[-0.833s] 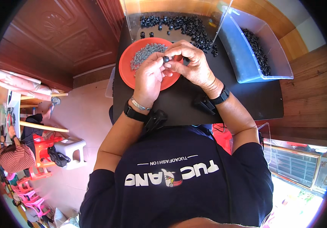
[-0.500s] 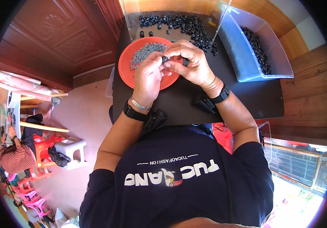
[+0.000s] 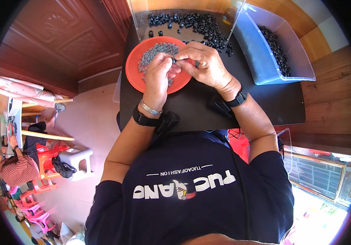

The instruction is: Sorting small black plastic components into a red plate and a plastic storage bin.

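Over a shallow orange-red bowl (image 3: 133, 77), my left hand (image 3: 158, 77) pinches a small rounded black part (image 3: 173, 60) between thumb and fingers. Against it, my right hand (image 3: 208, 67) has its thumb and fingertips pressed together; anything held in them is too small or hidden to name. In the bowl lies a heap of small silvery metal pieces (image 3: 150, 53), partly covered by my hands. Several similar black parts (image 3: 208, 30) are spread on the dark table just beyond the bowl.
A translucent blue bin (image 3: 257, 65) holding more black parts (image 3: 276, 53) stands on the right of the dark table (image 3: 273, 102). A clear panel edge (image 3: 237, 24) rises at the back. Far left, another person (image 3: 20, 169) sits near red and white stools (image 3: 79, 163).
Both hands have shifted slightly left, and the black part is now more covered by my fingers. My right fingertips have closed in against it.
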A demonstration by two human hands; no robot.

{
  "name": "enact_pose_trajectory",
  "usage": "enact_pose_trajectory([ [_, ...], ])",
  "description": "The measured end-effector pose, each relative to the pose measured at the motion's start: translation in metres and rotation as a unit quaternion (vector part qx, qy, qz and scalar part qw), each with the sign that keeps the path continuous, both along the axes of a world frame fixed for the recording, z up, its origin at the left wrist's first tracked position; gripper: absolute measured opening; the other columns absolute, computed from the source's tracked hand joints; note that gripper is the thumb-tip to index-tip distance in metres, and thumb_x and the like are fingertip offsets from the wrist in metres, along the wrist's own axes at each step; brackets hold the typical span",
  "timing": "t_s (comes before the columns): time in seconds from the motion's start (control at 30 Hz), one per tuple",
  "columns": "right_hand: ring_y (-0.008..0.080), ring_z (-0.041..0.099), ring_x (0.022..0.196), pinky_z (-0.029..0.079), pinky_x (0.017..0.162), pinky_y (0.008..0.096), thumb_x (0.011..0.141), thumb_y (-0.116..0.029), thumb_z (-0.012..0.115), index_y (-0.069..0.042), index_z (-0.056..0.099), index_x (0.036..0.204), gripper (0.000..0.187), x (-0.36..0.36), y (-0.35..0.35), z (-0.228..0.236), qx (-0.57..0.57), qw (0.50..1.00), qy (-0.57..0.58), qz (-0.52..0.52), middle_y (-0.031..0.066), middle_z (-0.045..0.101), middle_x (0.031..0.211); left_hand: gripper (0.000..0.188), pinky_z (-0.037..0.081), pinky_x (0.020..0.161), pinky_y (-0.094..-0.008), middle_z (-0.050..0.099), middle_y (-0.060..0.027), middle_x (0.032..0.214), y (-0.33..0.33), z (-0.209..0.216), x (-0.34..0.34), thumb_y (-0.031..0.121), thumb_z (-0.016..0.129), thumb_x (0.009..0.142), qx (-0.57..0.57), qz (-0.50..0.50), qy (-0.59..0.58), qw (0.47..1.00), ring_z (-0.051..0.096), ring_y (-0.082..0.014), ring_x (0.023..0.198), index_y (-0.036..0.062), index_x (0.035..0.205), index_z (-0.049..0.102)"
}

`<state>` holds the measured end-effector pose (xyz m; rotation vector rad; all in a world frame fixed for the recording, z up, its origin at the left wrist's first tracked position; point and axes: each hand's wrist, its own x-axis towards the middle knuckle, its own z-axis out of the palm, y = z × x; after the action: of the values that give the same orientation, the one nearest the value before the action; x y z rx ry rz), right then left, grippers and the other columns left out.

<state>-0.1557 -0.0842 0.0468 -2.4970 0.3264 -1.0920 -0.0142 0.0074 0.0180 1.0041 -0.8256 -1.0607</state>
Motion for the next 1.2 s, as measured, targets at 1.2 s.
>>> enact_pose_trajectory([
  [1.2,0.0115,0.062,0.070,0.050,0.064,0.0260,0.076,-0.002,0.068,-0.003,0.062,0.082,0.009,-0.005,-0.011,0.000,0.184,0.982,-0.015,0.037,0.0037,0.063,0.077,0.019,0.046,0.065,-0.0242,0.061,-0.0023,0.082,0.001,0.000,0.000,0.022,0.047,0.095,-0.004,0.045,0.048,0.998,0.060,-0.0116,0.072,0.0056,0.090,0.056],
])
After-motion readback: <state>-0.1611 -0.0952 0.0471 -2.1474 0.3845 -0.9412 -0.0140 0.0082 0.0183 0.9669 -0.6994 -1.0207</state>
